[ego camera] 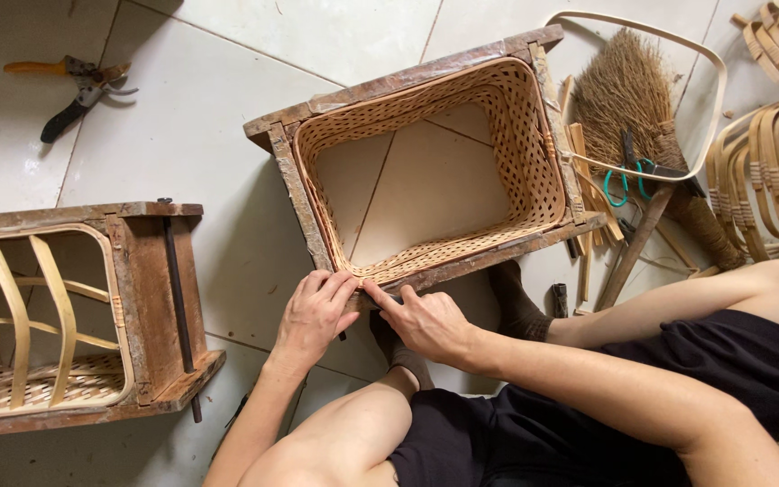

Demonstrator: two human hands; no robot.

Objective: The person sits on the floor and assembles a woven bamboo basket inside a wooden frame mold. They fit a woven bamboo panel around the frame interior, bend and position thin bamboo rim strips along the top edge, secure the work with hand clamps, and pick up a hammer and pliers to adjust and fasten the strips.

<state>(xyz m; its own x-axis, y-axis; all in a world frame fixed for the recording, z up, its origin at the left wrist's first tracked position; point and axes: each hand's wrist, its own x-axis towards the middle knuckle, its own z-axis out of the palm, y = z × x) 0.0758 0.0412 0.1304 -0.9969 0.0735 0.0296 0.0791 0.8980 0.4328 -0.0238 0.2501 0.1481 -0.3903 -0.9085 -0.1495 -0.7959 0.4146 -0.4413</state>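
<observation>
Head view: left hand (313, 316) and right hand (426, 322) press side by side, fingers pinching the near rim of the woven basket (516, 144) inside its wooden frame (389, 86) on the tiled floor (200, 135).

- The left hand (313, 314) is bare: no glove, ring or watch shows on it, and its nails are short.
- The right hand (426, 322) is likewise bare, wrist uncovered.
- Both forearms are bare up to the near edge of the picture; no sleeve reaches them.
- Dark, near-black shorts (489, 437) of soft, slightly creased cloth cover the lap and upper thighs, ending above the knees.
- The knees and lower legs are bare.
- Dark brownish-grey socks (517, 305) cover the feet, reaching just past the ankle; the knit looks worn and a little loose.
- The face and upper body lie outside the view.
</observation>
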